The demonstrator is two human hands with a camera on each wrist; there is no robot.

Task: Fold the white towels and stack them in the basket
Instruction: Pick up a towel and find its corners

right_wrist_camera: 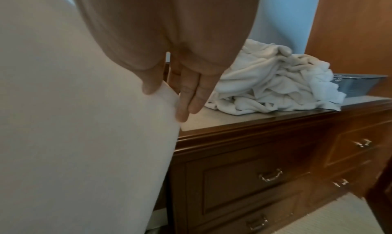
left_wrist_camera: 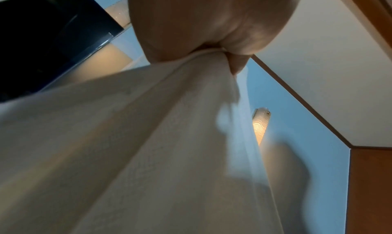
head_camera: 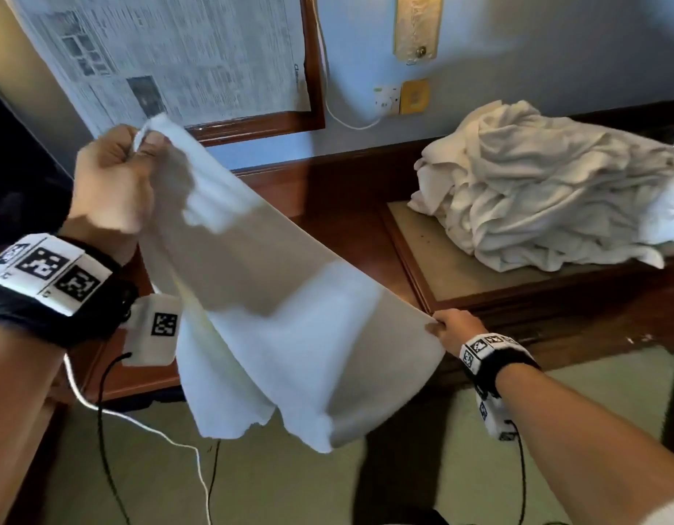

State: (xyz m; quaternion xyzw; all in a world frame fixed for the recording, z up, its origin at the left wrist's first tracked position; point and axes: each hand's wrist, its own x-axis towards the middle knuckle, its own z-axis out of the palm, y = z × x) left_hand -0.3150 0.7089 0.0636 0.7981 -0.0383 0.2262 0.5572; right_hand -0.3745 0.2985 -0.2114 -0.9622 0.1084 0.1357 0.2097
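A white towel (head_camera: 290,316) hangs stretched in the air between my two hands, its lower edge loose above the floor. My left hand (head_camera: 138,145) is raised at the upper left and grips one corner in a closed fist; the left wrist view shows the towel (left_wrist_camera: 127,153) bunched in that left hand (left_wrist_camera: 216,51). My right hand (head_camera: 436,327) is lower, near the front edge of the dresser, and pinches the other corner; the right wrist view shows the thumb and fingers (right_wrist_camera: 184,100) pressed on the towel's edge (right_wrist_camera: 84,137).
A heap of crumpled white towels (head_camera: 555,191) lies on the wooden dresser (head_camera: 555,297), with a grey basket (right_wrist_camera: 358,85) just behind it. Drawers with metal handles (right_wrist_camera: 271,175) face me. A newspaper-covered frame (head_camera: 176,54) hangs on the wall. Cables (head_camera: 138,422) trail over the carpet.
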